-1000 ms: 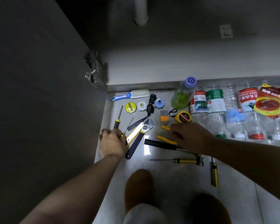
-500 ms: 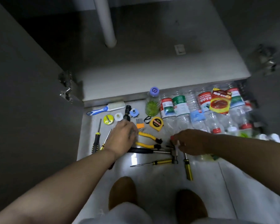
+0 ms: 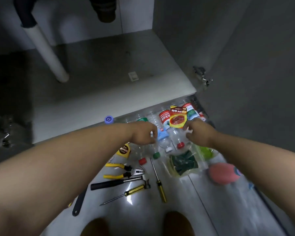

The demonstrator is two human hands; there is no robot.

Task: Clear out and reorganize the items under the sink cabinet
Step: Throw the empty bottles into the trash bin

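Several clear plastic bottles lie side by side on the floor in front of the open sink cabinet (image 3: pixel 109 86). My left hand (image 3: pixel 143 135) curls its fingers against the bottle with the light blue label (image 3: pixel 162 135). My right hand (image 3: pixel 200 133) curls round a clear bottle with a red cap (image 3: pixel 178 138), just below a red and yellow food packet (image 3: pixel 177 119). The cabinet's grey floor holds only a small white tag (image 3: pixel 133 76).
Yellow-handled pliers (image 3: pixel 124 171), a hammer (image 3: pixel 119 181), two screwdrivers (image 3: pixel 126 193) (image 3: pixel 158 181), a tape measure (image 3: pixel 123 149) and a dark wrench (image 3: pixel 78 201) lie on the floor. A green sponge pack (image 3: pixel 184 162) and a pink round thing (image 3: pixel 223 172) lie right. A white pipe (image 3: pixel 46 48) stands in the cabinet.
Both hands have left the tools and moved up and right to the bottles. My view has swung right and upward into the cabinet.
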